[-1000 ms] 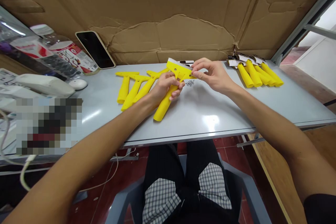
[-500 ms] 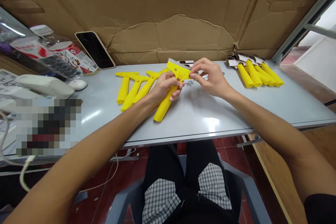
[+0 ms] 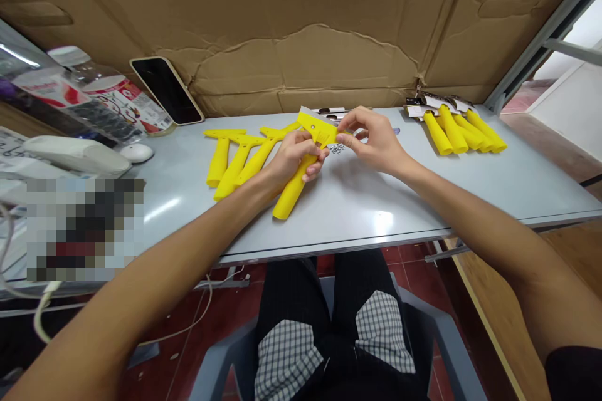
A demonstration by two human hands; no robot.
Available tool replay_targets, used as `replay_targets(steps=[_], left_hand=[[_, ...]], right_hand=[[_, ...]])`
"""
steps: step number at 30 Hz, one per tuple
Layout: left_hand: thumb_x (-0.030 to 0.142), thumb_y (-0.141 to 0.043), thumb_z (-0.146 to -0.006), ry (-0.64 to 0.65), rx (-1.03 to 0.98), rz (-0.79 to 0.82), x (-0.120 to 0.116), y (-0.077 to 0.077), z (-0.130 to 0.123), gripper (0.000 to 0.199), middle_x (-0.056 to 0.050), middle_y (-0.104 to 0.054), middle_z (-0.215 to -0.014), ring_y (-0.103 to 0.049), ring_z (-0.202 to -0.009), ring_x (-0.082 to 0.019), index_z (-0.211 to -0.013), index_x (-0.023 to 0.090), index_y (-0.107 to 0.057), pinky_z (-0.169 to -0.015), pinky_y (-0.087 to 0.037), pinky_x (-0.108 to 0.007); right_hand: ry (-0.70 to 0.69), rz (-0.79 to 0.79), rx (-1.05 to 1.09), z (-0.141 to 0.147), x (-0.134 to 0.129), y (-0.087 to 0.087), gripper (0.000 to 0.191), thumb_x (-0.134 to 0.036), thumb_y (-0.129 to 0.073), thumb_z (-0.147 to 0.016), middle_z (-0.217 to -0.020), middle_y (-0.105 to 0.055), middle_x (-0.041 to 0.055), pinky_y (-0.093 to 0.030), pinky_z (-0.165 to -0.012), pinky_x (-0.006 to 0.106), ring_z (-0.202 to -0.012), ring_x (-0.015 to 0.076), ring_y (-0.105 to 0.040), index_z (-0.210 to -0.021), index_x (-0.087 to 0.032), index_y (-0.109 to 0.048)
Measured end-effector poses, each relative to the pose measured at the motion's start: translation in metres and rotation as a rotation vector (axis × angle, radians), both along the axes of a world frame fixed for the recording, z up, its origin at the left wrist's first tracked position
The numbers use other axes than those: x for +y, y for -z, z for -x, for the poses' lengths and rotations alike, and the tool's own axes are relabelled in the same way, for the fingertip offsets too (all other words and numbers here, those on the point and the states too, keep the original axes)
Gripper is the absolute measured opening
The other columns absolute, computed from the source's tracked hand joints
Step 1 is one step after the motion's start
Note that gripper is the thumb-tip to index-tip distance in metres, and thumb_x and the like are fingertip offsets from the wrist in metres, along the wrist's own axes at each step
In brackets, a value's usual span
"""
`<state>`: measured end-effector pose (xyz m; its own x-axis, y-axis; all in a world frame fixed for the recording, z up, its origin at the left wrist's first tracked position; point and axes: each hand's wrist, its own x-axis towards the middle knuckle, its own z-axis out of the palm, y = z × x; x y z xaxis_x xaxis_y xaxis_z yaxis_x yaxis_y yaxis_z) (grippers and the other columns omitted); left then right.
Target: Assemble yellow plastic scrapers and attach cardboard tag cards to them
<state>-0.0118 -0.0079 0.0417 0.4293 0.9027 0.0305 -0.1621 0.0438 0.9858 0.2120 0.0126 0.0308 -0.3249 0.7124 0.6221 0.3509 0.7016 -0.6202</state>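
My left hand (image 3: 301, 155) is wrapped round the neck of a yellow scraper (image 3: 290, 193), whose handle slants down toward the table's front edge. A thin metal blade (image 3: 308, 111) shows along the top of its head. My right hand (image 3: 371, 138) pinches the right end of the scraper's head between thumb and fingers; whether a small part is also in that pinch is hidden. Just behind the scraper lies a small heap of screws (image 3: 337, 148). To the left of my left hand several yellow scraper handles (image 3: 230, 169) lie side by side.
Several yellow handles with dark-and-white card sleeves (image 3: 439, 131) lie at the right back. A phone (image 3: 168, 91) leans against the cardboard wall (image 3: 301, 25). Plastic bottles (image 3: 101, 91), a white mouse (image 3: 136, 153) and a white device (image 3: 78, 155) stand at the left.
Both hands hold the scraper in nearly the same place. The right fingers have shifted slightly at the head's right end, and the view has moved a little.
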Motion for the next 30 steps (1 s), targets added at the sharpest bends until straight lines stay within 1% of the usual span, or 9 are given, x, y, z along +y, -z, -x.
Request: replay_targets(steps=[5, 9, 19, 21, 23, 25, 26, 28, 30], left_hand=[[0.022, -0.072, -0.062, -0.001, -0.016, -0.005, 0.001, 0.0, 0.0, 0.016, 0.001, -0.063, -0.065, -0.047, -0.038, -0.007, -0.071, 0.017, -0.06, -0.03, -0.033, -0.022], [0.022, -0.072, -0.063, -0.012, -0.016, 0.003, 0.001, 0.0, 0.001, 0.017, 0.001, -0.065, -0.069, -0.047, -0.039, -0.006, -0.074, 0.018, -0.06, -0.03, -0.033, -0.02], [0.021, -0.069, -0.061, 0.002, -0.05, 0.104, 0.003, 0.001, -0.002, 0.023, 0.002, -0.063, -0.067, -0.043, -0.038, -0.006, -0.078, 0.021, -0.053, -0.029, -0.031, -0.02], [0.021, -0.069, -0.062, 0.013, -0.058, 0.145, 0.003, 0.0, -0.003, 0.023, 0.003, -0.062, -0.068, -0.043, -0.039, -0.006, -0.078, 0.021, -0.052, -0.03, -0.031, -0.019], [0.02, -0.068, -0.063, 0.004, -0.085, 0.183, 0.003, -0.002, -0.003, 0.023, 0.003, -0.061, -0.069, -0.041, -0.039, -0.005, -0.076, 0.022, -0.049, -0.03, -0.03, -0.018], [0.019, -0.066, -0.064, -0.029, -0.126, 0.215, 0.003, -0.003, -0.002, 0.023, 0.004, -0.059, -0.069, -0.038, -0.04, -0.003, -0.075, 0.022, -0.046, -0.031, -0.029, -0.016], [0.018, -0.065, -0.064, -0.044, -0.145, 0.229, 0.004, -0.004, -0.002, 0.024, 0.004, -0.058, -0.069, -0.037, -0.04, -0.003, -0.076, 0.023, -0.045, -0.031, -0.028, -0.016], [0.017, -0.064, -0.065, -0.061, -0.17, 0.247, 0.005, -0.004, 0.0, 0.023, 0.004, -0.056, -0.069, -0.037, -0.04, -0.003, -0.076, 0.023, -0.045, -0.031, -0.027, -0.015], [0.017, -0.064, -0.066, -0.069, -0.187, 0.248, 0.007, -0.004, 0.002, 0.022, 0.003, -0.056, -0.069, -0.036, -0.041, -0.003, -0.077, 0.023, -0.045, -0.031, -0.027, -0.015]], right_hand=[[-0.025, 0.016, 0.057, 0.001, 0.001, 0.0, 0.022, -0.042, -0.079, -0.094, -0.107, -0.075, 0.0078, -0.056, -0.074, 0.036, -0.097, 0.0236, -0.07, -0.098, -0.022, -0.069], [-0.034, 0.033, 0.06, 0.0, 0.003, -0.001, 0.027, -0.045, -0.08, -0.095, -0.103, -0.075, 0.0064, -0.056, -0.076, 0.037, -0.092, 0.0218, -0.07, -0.096, -0.022, -0.066], [-0.05, 0.089, 0.092, 0.002, 0.004, 0.002, 0.042, -0.062, -0.082, -0.095, -0.102, -0.076, 0.0064, -0.058, -0.078, 0.038, -0.086, 0.0198, -0.068, -0.095, -0.022, -0.069], [-0.054, 0.098, 0.092, 0.002, 0.005, 0.001, 0.047, -0.068, -0.078, -0.097, -0.1, -0.076, 0.0069, -0.058, -0.078, 0.038, -0.087, 0.0207, -0.07, -0.095, -0.022, -0.07], [-0.039, 0.095, 0.068, -0.003, 0.008, -0.003, 0.053, -0.073, -0.068, -0.104, -0.099, -0.077, 0.0086, -0.059, -0.08, 0.039, -0.089, 0.0226, -0.072, -0.096, -0.021, -0.073], [0.03, 0.065, -0.001, -0.015, 0.013, -0.01, 0.055, -0.072, -0.059, -0.109, -0.102, -0.079, 0.0113, -0.06, -0.085, 0.043, -0.093, 0.0253, -0.073, -0.1, -0.021, -0.077], [0.087, 0.043, -0.062, -0.024, 0.016, -0.015, 0.053, -0.069, -0.059, -0.111, -0.106, -0.08, 0.0126, -0.061, -0.089, 0.046, -0.097, 0.0273, -0.073, -0.104, -0.021, -0.08], [0.21, 0.008, -0.246, -0.044, 0.024, -0.023, 0.042, -0.06, -0.068, -0.108, -0.113, -0.081, 0.0148, -0.059, -0.1, 0.053, -0.105, 0.0323, -0.074, -0.109, -0.021, -0.085], [0.286, 0.038, -0.494, -0.064, 0.033, -0.027, 0.032, -0.048, -0.075, -0.103, -0.121, -0.081, 0.016, -0.055, -0.109, 0.058, -0.114, 0.0376, -0.074, -0.117, -0.023, -0.089]])
